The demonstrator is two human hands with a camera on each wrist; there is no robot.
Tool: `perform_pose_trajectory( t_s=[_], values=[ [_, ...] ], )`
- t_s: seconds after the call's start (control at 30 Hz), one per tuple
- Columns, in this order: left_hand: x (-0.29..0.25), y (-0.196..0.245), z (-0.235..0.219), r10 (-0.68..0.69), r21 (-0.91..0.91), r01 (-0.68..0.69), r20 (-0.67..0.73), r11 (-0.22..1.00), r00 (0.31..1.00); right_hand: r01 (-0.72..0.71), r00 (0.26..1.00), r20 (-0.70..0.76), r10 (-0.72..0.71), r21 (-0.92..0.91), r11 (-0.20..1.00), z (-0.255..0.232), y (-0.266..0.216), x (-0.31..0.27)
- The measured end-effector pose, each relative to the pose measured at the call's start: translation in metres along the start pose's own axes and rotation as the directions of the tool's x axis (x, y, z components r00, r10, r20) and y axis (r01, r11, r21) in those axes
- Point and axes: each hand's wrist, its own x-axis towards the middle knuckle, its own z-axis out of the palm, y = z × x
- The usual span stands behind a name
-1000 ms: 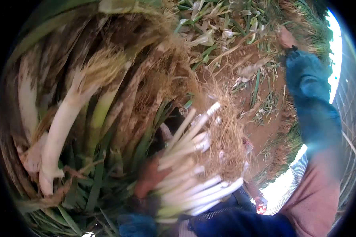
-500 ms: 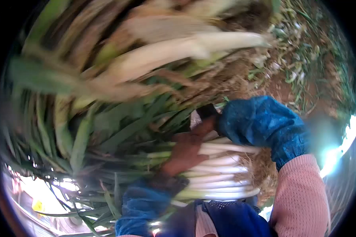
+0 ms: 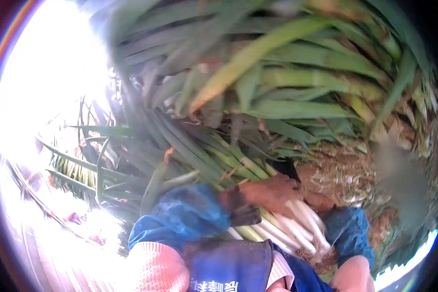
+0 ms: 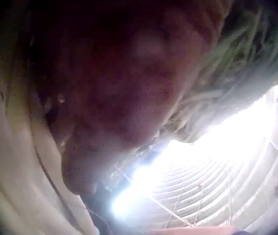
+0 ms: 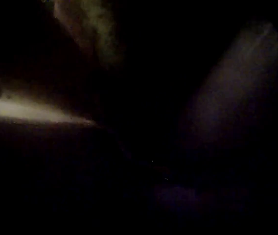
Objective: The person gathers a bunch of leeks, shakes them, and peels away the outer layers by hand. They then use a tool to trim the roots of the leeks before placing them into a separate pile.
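Note:
A bundle of leek-like stalks (image 3: 284, 228), white toward the roots and green toward the leaves, lies against the person's front in the head view. The left hand (image 3: 270, 193) grips over its upper side, fingers bent across the stalks. Close against it, at the far right side of the bundle, is the right hand (image 3: 320, 200); its fingers are mostly hidden. In the left wrist view the blurred left hand (image 4: 124, 93) is beside pale stalks (image 4: 16, 147). The right wrist view is almost black, with one pale stalk-like strip (image 5: 26, 111) at the left.
Large green leaves (image 3: 301, 107) with yellowed tips fill the area beyond the hands. Brown soil with scattered trimmings (image 3: 345, 180) is at the right. More leafy stalks (image 3: 78, 170) stand at the left, beside strong glare. Curved ribbed sheeting (image 4: 197, 191) shows in the left wrist view.
The head view has swung, bringing more leaves and glare in. A second ago the right arm was stretched far out; it came back to the bundle, and both hands now meet near the white ends.

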Motion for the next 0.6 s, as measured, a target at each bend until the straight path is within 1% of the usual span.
perform_pose_trajectory(
  t_s=[0.03, 0.07, 0.1, 0.13, 0.17, 0.2, 0.23, 0.27, 0.3, 0.33, 0.37, 0.43, 0.53, 0.57, 0.6],
  values=[
    [-0.014, 0.015, -0.011, -0.027, -0.001, 0.028, 0.057, 1.000, 0.998, -0.007, 1.000, -0.015, 0.007, 0.019, 1.000, -0.001, 0.004, 0.001],
    [-0.034, 0.019, -0.007, 0.007, -0.074, -0.013, -0.086, 0.997, 0.996, -0.016, 1.000, -0.022, 0.017, 0.040, 0.999, 0.002, 0.006, 0.002],
    [-0.053, 0.029, -0.008, 0.042, -0.132, -0.073, -0.227, 0.989, 0.973, -0.023, 0.999, -0.034, 0.025, 0.055, 0.998, 0.004, 0.007, 0.002],
    [-0.087, 0.037, -0.018, -0.080, -0.374, 0.026, -0.129, 0.927, 0.988, -0.032, 0.998, -0.043, 0.035, 0.067, 0.997, 0.005, 0.007, 0.000],
    [-0.127, 0.053, -0.033, -0.168, -0.584, 0.134, -0.004, 0.800, 0.986, -0.044, 0.998, -0.052, 0.048, 0.073, 0.996, 0.007, 0.007, -0.001],
    [-0.169, 0.056, -0.025, -0.117, -0.732, 0.126, 0.064, 0.669, 0.991, -0.050, 0.996, -0.064, 0.055, 0.081, 0.995, 0.008, 0.007, -0.002],
    [-0.211, 0.060, 0.001, -0.125, -0.824, 0.052, -0.023, 0.564, 0.992, -0.049, 0.996, -0.077, 0.055, 0.084, 0.995, 0.007, 0.007, -0.003],
    [-0.244, 0.081, 0.028, -0.332, -0.921, 0.095, -0.038, 0.377, 0.943, -0.042, 0.995, -0.089, 0.050, 0.086, 0.995, 0.007, 0.008, -0.003],
    [-0.268, 0.091, 0.059, -0.485, -0.964, 0.054, -0.081, 0.259, 0.871, -0.042, 0.994, -0.098, 0.050, 0.078, 0.996, 0.006, 0.007, -0.004],
    [-0.282, 0.094, 0.091, -0.609, -0.984, -0.001, -0.112, 0.180, 0.785, -0.044, 0.993, -0.110, 0.052, 0.071, 0.997, 0.003, 0.007, -0.007],
    [-0.293, 0.092, 0.124, -0.713, -0.990, -0.058, -0.131, 0.126, 0.689, -0.050, 0.991, -0.125, 0.057, 0.053, 0.997, 0.002, 0.007, -0.006],
    [-0.295, 0.072, 0.187, -0.866, -0.983, -0.176, -0.135, 0.055, 0.481, -0.035, 0.988, -0.153, 0.036, 0.009, 0.999, -0.001, 0.005, -0.013],
    [-0.272, 0.006, 0.266, -0.973, -0.936, -0.351, -0.113, 0.036, 0.202, -0.018, 0.980, -0.198, 0.002, -0.078, 0.997, -0.004, 0.003, -0.020],
    [-0.260, -0.019, 0.286, -0.984, -0.919, -0.391, -0.112, 0.049, 0.138, -0.012, 0.976, -0.218, -0.013, -0.113, 0.994, -0.002, 0.003, -0.018],
    [-0.244, -0.044, 0.299, -0.987, -0.897, -0.437, -0.123, 0.067, 0.101, -0.005, 0.971, -0.237, -0.031, -0.152, 0.988, -0.002, 0.001, -0.021]
  ],
)
